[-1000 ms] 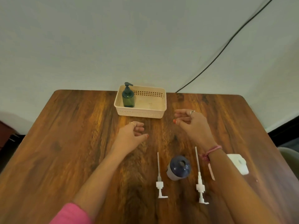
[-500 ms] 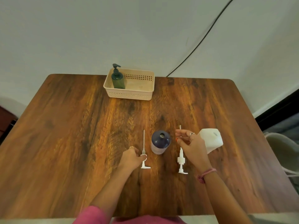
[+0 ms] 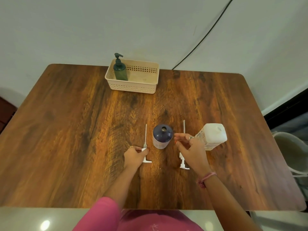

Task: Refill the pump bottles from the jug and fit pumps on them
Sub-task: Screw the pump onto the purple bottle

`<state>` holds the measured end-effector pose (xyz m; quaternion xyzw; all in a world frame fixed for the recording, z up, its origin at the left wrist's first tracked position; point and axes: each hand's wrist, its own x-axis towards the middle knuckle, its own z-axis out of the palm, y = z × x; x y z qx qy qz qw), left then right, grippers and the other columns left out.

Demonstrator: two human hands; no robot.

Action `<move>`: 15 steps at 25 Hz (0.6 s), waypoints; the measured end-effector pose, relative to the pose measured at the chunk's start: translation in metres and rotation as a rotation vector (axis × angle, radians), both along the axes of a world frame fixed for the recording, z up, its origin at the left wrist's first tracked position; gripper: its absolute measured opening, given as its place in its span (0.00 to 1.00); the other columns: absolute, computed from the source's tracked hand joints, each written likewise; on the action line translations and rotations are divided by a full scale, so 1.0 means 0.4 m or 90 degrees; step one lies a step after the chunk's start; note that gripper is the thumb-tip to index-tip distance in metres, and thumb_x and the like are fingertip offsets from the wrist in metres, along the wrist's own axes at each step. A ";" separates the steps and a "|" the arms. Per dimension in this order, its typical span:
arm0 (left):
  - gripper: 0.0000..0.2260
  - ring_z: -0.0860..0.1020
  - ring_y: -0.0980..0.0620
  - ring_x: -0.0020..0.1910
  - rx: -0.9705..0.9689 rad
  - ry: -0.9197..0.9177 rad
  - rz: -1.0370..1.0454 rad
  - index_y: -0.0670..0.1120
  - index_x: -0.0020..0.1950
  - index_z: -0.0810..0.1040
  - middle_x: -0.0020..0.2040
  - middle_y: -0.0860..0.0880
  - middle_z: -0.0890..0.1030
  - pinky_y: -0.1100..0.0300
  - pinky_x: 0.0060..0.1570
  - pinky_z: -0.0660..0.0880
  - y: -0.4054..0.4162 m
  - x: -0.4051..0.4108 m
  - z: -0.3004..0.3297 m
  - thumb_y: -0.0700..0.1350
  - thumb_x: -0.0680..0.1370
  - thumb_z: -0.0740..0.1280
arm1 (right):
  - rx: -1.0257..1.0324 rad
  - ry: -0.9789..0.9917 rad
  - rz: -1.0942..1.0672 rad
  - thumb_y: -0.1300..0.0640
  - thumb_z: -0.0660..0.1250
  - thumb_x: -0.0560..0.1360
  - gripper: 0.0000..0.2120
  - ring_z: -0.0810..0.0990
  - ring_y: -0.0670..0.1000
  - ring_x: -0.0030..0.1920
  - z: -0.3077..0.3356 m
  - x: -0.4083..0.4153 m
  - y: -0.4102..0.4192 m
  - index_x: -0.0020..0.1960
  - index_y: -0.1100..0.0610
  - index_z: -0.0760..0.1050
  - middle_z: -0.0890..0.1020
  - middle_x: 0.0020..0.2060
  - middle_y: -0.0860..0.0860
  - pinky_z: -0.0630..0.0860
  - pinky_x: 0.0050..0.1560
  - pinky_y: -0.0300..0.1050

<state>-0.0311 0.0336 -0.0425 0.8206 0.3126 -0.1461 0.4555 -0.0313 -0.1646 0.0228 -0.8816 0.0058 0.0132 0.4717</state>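
A dark blue bottle (image 3: 162, 136) with an open neck stands upright mid-table. Left of it lies a white pump (image 3: 145, 147) with its long tube pointing away from me; my left hand (image 3: 135, 155) is closed around its collar. A second white pump (image 3: 183, 161) lies right of the bottle, partly hidden under my right hand (image 3: 191, 149). That hand hovers between bottle and jug, fingers curled and apart, and I cannot tell whether it touches the pump's tube. The white jug (image 3: 211, 138) stands capped just right of that hand.
A cream basket (image 3: 133, 87) at the table's far edge holds a green bottle (image 3: 120, 70) with its pump fitted, in the left end. A black cable (image 3: 200, 42) runs down the wall. A pale chair (image 3: 290, 147) stands off the table's right side.
Both hands have drawn back from near the basket to the pumps. My left hand has closed on the left pump. The view has pulled back and risen, showing the whole table.
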 end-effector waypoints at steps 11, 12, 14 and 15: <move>0.10 0.73 0.55 0.28 -0.283 -0.126 -0.025 0.41 0.36 0.81 0.30 0.47 0.77 0.65 0.32 0.72 0.043 0.024 0.331 0.48 0.71 0.74 | -0.225 -0.365 0.370 0.61 0.71 0.72 0.24 0.77 0.47 0.56 0.108 0.088 0.095 0.66 0.53 0.70 0.80 0.59 0.50 0.71 0.57 0.35; 0.10 0.73 0.55 0.28 -0.294 -0.120 -0.055 0.40 0.37 0.81 0.30 0.47 0.77 0.65 0.31 0.72 0.041 0.027 0.355 0.47 0.71 0.74 | -0.246 -0.408 0.382 0.59 0.71 0.72 0.23 0.77 0.47 0.55 0.114 0.096 0.106 0.66 0.54 0.71 0.80 0.59 0.50 0.71 0.56 0.36; 0.12 0.75 0.54 0.30 -0.278 -0.114 -0.108 0.37 0.41 0.81 0.31 0.46 0.79 0.63 0.35 0.73 0.041 0.029 0.386 0.47 0.70 0.75 | -0.254 -0.470 0.394 0.56 0.67 0.73 0.19 0.78 0.48 0.51 0.125 0.109 0.117 0.63 0.57 0.73 0.82 0.55 0.51 0.72 0.52 0.37; 0.12 0.76 0.54 0.32 -0.273 -0.119 -0.125 0.38 0.43 0.82 0.32 0.46 0.80 0.61 0.37 0.74 0.041 0.028 0.399 0.47 0.69 0.75 | -0.250 -0.488 0.400 0.55 0.66 0.72 0.19 0.79 0.49 0.50 0.130 0.114 0.114 0.62 0.57 0.74 0.83 0.53 0.52 0.73 0.51 0.37</move>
